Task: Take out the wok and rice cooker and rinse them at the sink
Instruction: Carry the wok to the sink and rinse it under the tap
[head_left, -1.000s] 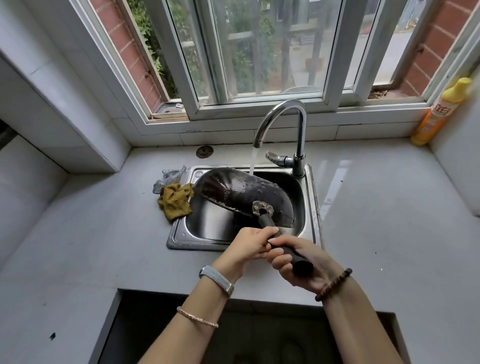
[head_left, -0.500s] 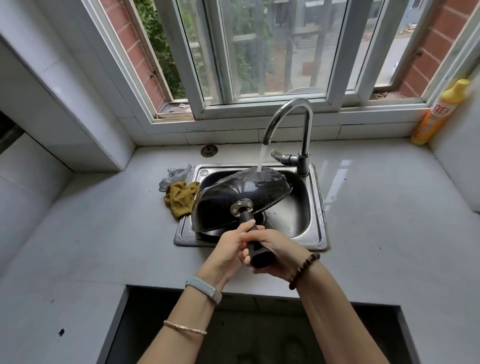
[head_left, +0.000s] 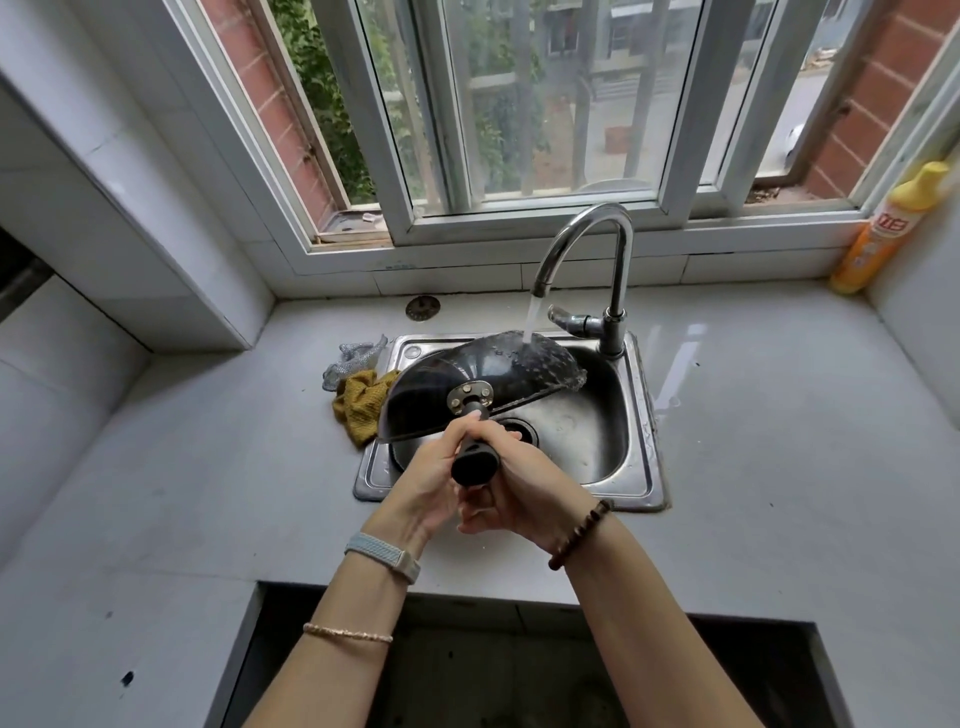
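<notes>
A black wok (head_left: 452, 374) is held over the steel sink (head_left: 613, 467), turned so its dark underside faces me. Its black handle (head_left: 475, 457) points toward me, and both hands grip it: my left hand (head_left: 431, 478) from the left, my right hand (head_left: 524, 483) from the right. Water runs from the curved tap (head_left: 587, 244) onto the wok's far right edge and splashes there. No rice cooker is in view.
A yellow cloth (head_left: 363, 402) and a grey mesh scrubber (head_left: 353, 356) lie at the sink's left rim. An orange and yellow detergent bottle (head_left: 883, 234) stands at the back right corner. A dark open recess (head_left: 519, 665) sits in the counter in front of me.
The wok has rotated about its handle, from rim tilted right to underside facing up and toward me. Both hands kept their grip and the handle swung left. Water keeps running.
</notes>
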